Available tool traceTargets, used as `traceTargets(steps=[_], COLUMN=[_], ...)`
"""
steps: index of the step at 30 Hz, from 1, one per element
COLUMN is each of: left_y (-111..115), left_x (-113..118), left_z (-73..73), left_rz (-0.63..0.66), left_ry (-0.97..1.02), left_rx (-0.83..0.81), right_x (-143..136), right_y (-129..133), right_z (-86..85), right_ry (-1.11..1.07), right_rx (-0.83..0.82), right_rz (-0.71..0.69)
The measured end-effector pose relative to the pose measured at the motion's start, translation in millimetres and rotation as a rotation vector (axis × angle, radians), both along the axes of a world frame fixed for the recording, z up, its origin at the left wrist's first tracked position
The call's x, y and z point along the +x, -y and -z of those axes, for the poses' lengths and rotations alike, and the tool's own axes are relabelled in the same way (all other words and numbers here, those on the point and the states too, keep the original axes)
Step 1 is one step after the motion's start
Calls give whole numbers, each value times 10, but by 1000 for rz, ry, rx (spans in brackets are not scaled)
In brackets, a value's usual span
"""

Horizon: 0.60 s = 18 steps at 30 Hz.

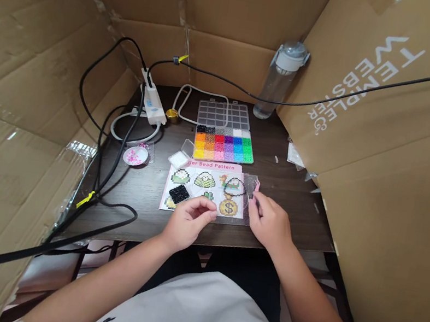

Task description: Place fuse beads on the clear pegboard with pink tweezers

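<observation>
The left hand [187,221] rests on the near edge of the pattern sheet [204,188], its fingers curled loosely inward with the thumb against the forefinger; whether anything is pinched there I cannot tell. The right hand [268,221] is closed around a pair of pink tweezers [255,189], whose tips point down at the clear pegboard [242,199] lying over the right part of the sheet; an outline of dark beads [234,188] sits on that board just left of the tweezers. The sheet lies flat on the dark table [144,187], printed with small pixel pictures, among them a coin with a dollar sign [228,207]; a small patch of black beads [179,194] lies on its left part, just beyond the left hand. Behind the sheet stands the open bead box [223,146], its compartments filled in rows of colour and its clear lid [224,114] folded back; a little clear tub [180,159] sits at its near left corner. Farther left, a small round dish [135,156] holds pink and white bits; a white device [152,103] with black cables [114,165] lies near the back left; a water bottle [281,81] stands at the back right; cardboard walls [383,174] close in the table on three sides.
</observation>
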<state>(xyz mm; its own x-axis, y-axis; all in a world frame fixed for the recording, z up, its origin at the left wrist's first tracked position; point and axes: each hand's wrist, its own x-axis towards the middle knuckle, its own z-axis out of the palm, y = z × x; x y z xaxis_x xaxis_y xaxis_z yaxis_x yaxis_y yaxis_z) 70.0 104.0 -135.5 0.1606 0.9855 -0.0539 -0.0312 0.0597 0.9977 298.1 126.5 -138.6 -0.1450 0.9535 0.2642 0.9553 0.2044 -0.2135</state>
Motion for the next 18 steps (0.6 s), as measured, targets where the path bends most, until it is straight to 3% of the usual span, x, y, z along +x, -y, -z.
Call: traceTargets(steps=[3,6,13,18], left_y=[113,220,269,284], left_x=[6,60,294,400], left_z=[-19,-66,-161,-149], left_rz=[-106,-132,-70,-9], left_ry=[-28,-53,-34,-15], left_rx=[16,0,-32,-11], right_x=[35,6,24,110], right_y=[53,133,253,272], right_z=[3,19,90,71], right_ry=[-129,-197,-319,-458], right_rx=[110,105,126,136], right_rz=[36,-13,-9,100])
